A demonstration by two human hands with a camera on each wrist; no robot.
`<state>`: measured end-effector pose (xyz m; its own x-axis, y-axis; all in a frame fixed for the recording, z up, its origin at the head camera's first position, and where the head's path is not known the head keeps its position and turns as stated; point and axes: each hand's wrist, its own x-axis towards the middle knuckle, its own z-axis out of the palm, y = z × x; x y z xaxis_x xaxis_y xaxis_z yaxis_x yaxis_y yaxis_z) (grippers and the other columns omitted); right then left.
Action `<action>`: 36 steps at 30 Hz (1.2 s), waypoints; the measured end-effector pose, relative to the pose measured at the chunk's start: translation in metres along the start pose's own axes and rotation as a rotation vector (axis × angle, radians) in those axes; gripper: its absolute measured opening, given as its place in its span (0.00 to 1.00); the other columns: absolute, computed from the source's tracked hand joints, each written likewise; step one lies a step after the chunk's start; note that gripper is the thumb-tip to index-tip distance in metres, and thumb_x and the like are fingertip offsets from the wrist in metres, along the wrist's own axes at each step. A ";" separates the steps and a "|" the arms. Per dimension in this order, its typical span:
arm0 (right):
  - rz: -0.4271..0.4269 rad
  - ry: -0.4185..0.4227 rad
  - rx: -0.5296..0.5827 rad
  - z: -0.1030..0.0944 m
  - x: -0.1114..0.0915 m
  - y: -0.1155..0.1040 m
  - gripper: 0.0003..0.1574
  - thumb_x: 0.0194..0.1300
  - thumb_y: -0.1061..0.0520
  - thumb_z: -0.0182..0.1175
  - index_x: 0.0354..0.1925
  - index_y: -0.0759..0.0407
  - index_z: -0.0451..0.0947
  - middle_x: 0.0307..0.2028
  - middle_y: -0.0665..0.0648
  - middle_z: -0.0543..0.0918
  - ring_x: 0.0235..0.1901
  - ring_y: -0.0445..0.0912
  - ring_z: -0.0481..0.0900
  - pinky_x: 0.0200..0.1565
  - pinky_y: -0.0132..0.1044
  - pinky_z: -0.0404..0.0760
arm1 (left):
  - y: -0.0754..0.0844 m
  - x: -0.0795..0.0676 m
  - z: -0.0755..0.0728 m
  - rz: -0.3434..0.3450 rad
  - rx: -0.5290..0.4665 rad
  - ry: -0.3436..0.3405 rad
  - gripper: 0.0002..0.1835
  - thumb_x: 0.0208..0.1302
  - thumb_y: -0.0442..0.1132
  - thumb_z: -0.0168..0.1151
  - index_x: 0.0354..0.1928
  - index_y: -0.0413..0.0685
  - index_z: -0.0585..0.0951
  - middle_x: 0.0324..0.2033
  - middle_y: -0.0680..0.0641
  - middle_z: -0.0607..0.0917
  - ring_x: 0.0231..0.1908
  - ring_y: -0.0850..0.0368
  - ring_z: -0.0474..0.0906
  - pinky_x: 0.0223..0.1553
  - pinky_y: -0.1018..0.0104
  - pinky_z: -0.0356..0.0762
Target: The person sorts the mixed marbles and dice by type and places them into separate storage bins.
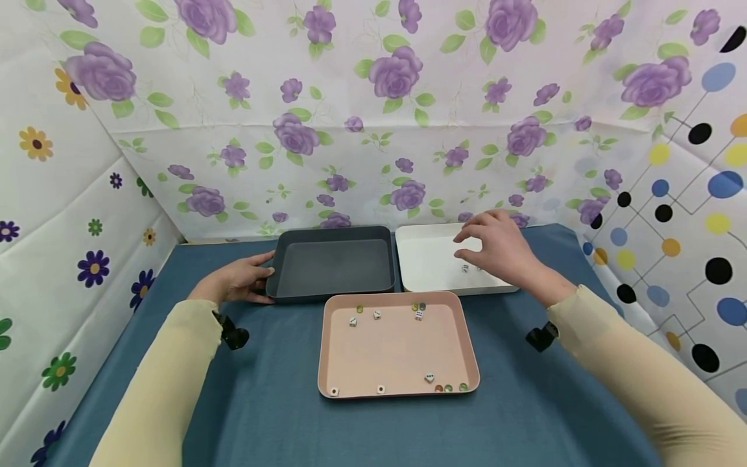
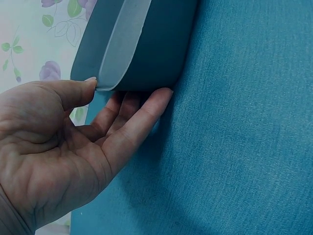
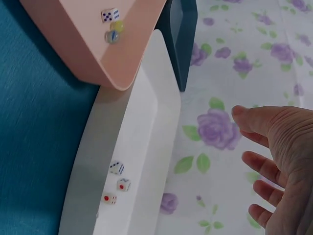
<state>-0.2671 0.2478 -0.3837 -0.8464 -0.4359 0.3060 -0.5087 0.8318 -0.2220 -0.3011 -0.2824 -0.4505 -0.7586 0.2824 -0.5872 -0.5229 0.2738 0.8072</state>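
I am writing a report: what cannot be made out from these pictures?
- Head: part of the white tray, hidden by the right hand.
- Left wrist: much of the dark tray, cut off by the top edge.
- Right wrist: much of the pink tray, cut off by the top edge.

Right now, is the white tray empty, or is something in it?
Not empty: the right wrist view shows at least three dice lying inside the white tray.
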 end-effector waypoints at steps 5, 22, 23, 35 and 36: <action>-0.047 0.015 -0.014 -0.002 -0.002 -0.008 0.15 0.60 0.50 0.77 0.45 0.52 0.89 0.53 0.60 0.82 0.62 0.61 0.68 0.66 0.61 0.63 | -0.001 0.000 0.001 0.002 -0.005 0.001 0.36 0.86 0.37 0.38 0.82 0.69 0.34 0.76 0.30 0.56 0.71 0.32 0.63 0.56 0.40 0.80; -0.134 0.031 0.025 -0.008 -0.007 -0.032 0.15 0.59 0.52 0.78 0.44 0.51 0.90 0.51 0.57 0.82 0.60 0.59 0.68 0.62 0.61 0.66 | -0.002 -0.001 0.002 0.001 -0.010 -0.006 0.36 0.86 0.37 0.38 0.82 0.69 0.33 0.77 0.30 0.54 0.71 0.32 0.62 0.56 0.40 0.80; -0.149 0.037 0.021 -0.008 -0.007 -0.033 0.15 0.58 0.52 0.78 0.44 0.52 0.90 0.51 0.57 0.82 0.59 0.59 0.69 0.62 0.61 0.66 | -0.002 -0.001 0.002 0.001 -0.009 -0.005 0.36 0.86 0.37 0.38 0.82 0.68 0.33 0.76 0.30 0.55 0.71 0.32 0.62 0.56 0.40 0.80; -0.270 0.023 0.065 -0.004 -0.015 -0.049 0.13 0.57 0.53 0.79 0.42 0.50 0.90 0.49 0.56 0.82 0.58 0.57 0.70 0.60 0.59 0.70 | 0.000 0.000 0.002 -0.003 -0.009 0.005 0.37 0.86 0.37 0.38 0.82 0.69 0.33 0.78 0.31 0.52 0.72 0.32 0.60 0.57 0.40 0.79; -0.275 0.013 0.070 -0.003 -0.016 -0.051 0.14 0.57 0.53 0.79 0.42 0.50 0.90 0.49 0.56 0.82 0.58 0.57 0.70 0.60 0.59 0.70 | 0.000 0.001 0.001 -0.003 -0.008 0.005 0.37 0.86 0.37 0.38 0.82 0.69 0.33 0.78 0.31 0.52 0.72 0.32 0.60 0.57 0.40 0.79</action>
<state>-0.2275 0.2133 -0.3741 -0.6729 -0.6373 0.3756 -0.7292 0.6569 -0.1918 -0.3010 -0.2809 -0.4511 -0.7588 0.2769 -0.5895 -0.5286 0.2669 0.8058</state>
